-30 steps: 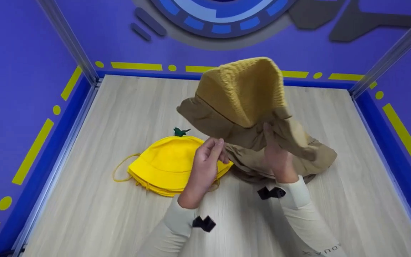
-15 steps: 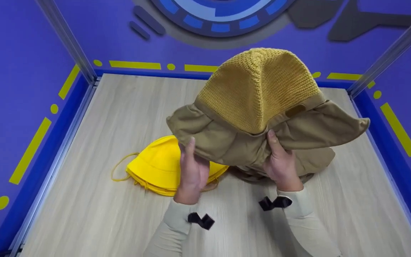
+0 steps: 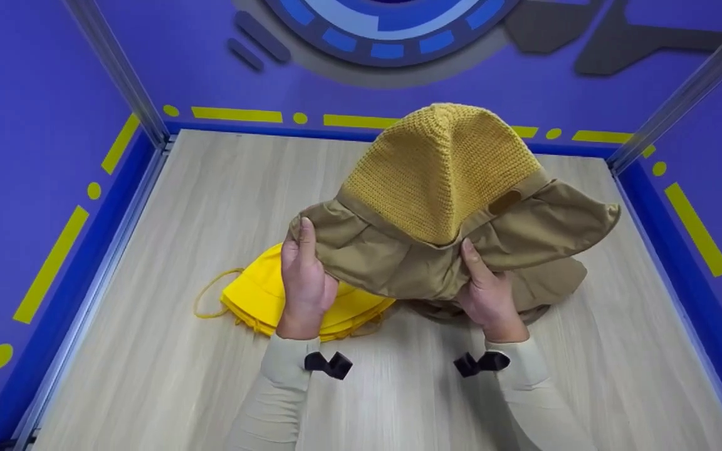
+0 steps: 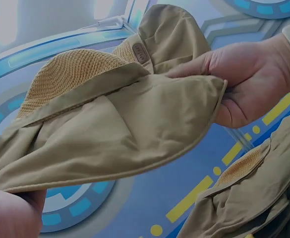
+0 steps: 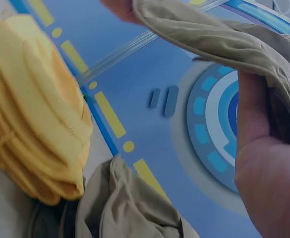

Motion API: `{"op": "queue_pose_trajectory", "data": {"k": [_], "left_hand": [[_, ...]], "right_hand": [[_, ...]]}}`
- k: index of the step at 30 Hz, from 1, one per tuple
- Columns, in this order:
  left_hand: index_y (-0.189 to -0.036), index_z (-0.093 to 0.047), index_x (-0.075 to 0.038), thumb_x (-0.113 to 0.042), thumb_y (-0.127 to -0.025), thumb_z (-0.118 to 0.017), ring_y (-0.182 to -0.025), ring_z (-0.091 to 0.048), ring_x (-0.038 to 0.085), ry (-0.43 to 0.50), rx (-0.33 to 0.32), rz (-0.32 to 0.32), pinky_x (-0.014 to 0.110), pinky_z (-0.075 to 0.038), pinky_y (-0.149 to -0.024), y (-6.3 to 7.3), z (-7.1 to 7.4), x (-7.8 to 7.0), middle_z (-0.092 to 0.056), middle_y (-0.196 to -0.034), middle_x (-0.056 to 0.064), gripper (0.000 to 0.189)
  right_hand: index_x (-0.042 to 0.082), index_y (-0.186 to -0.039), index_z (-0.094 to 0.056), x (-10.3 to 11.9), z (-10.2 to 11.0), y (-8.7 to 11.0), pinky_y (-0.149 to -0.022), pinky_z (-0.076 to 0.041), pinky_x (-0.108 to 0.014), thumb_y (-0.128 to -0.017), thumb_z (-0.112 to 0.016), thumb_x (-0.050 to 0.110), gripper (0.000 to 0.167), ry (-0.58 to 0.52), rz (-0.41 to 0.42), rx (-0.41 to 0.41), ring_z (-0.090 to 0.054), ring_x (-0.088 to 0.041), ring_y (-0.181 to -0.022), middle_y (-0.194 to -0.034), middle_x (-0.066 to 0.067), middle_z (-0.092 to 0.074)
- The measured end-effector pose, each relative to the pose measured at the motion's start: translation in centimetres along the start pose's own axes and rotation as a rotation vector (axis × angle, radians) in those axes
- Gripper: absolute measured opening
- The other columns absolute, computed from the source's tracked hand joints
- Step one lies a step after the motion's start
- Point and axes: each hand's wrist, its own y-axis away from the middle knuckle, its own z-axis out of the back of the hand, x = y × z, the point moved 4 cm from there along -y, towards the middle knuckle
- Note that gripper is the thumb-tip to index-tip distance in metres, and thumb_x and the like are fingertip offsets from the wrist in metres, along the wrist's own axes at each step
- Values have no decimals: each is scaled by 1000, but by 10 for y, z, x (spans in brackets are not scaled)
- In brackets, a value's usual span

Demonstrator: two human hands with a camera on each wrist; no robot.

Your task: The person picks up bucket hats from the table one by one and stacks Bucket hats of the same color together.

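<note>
Both hands hold up a sun hat (image 3: 436, 181) with a mustard knitted crown, a wide khaki brim and a small brown patch. My left hand (image 3: 304, 282) grips the brim's left end, thumb on top. My right hand (image 3: 492, 297) pinches the brim near its middle, just below the crown. In the left wrist view the brim (image 4: 110, 134) stretches between both hands. Below the left hand lies a stack of yellow bucket hats (image 3: 254, 285), partly covered by that hand and the brim. Behind the right hand lies a pile of khaki hats (image 3: 552, 285), mostly hidden.
The hats lie on a light wood-grain table (image 3: 167, 382). Blue printed panels (image 3: 210, 69) close in its back and sides, with metal posts at the corners. A yellow cord loop (image 3: 210, 294) sticks out left of the yellow stack.
My left hand has moved from beside the brim to its left end and taken hold. The hat has turned and spread out, then lowered slightly. My right hand keeps its grip.
</note>
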Motion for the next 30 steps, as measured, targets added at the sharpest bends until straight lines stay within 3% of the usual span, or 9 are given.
{"op": "queue_pose_trajectory", "data": {"k": [3, 5, 8, 9, 12, 15, 17, 21, 30], "left_hand": [[-120, -55, -4, -25, -111, -40, -113, -65, 21, -34, 20, -40, 37, -56, -99, -2, -3, -5, -64, -116, 8, 27], [-120, -55, -5, -26, -110, -42, -113, -66, 21, -62, 41, -58, 36, -57, -98, -4, -4, -7, -64, -116, 7, 27], [-118, -56, -7, -27, -110, -43, -110, -66, 19, -112, 73, -68, 35, -57, -97, -9, -6, -9, -64, -114, 5, 25], [-117, -57, -8, -26, -110, -43, -109, -66, 19, -126, 83, -69, 34, -57, -96, -10, -6, -9, -64, -113, 5, 24], [-115, -57, -10, -24, -111, -40, -107, -66, 18, -162, 97, -59, 33, -57, -95, -15, -7, -7, -64, -110, 4, 22], [-114, -57, -10, -21, -112, -38, -105, -66, 16, -211, 81, -42, 31, -57, -95, -20, -6, -3, -63, -107, 3, 22], [-113, -57, -9, -20, -112, -38, -105, -65, 15, -242, 69, -24, 29, -56, -94, -24, -6, 0, -61, -105, 2, 22], [-107, -56, -6, -19, -112, -40, -102, -62, 14, -326, 56, 26, 25, -54, -92, -32, -2, 7, -56, -98, 2, 21], [-116, -61, 1, -20, -110, -46, -97, -66, 16, -612, 100, 199, 26, -56, -87, -45, 2, 23, -63, -101, 5, 27]], "right_hand": [[3, -110, -67, 9, 7, 0, -86, -58, -28, -96, -69, 6, 14, -42, 9, 45, -71, -15, -93, -102, -4, -74], [0, -108, -67, 20, 12, -2, -82, -60, -33, -97, -68, 3, 11, -115, 37, 127, -74, -21, -89, -98, -11, -76], [-4, -113, -65, 39, 21, -8, -85, -60, -42, -101, -63, 9, 18, -227, 65, 221, -75, -30, -96, -106, -19, -76], [-2, -117, -63, 46, 24, -11, -88, -60, -44, -102, -62, 13, 21, -231, 83, 210, -74, -31, -100, -110, -19, -75], [-1, -121, -59, 65, 35, -19, -92, -59, -44, -103, -63, 20, 28, -235, 139, 51, -72, -31, -104, -114, -18, -73], [-2, -116, -60, 81, 46, -24, -84, -61, -38, -101, -66, 23, 30, -127, 227, -165, -74, -27, -94, -105, -16, -74], [-6, -113, -62, 89, 53, -27, -78, -62, -34, -100, -66, 23, 31, -30, 283, -249, -75, -24, -89, -101, -15, -74], [-10, -108, -65, 99, 68, -31, -72, -62, -32, -98, -68, 22, 33, 60, 350, -302, -75, -23, -84, -97, -16, -74], [-11, -109, -64, 113, 99, -32, -74, -62, -30, -96, -70, 17, 32, 58, 308, -435, -75, -22, -85, -97, -16, -73]]}}
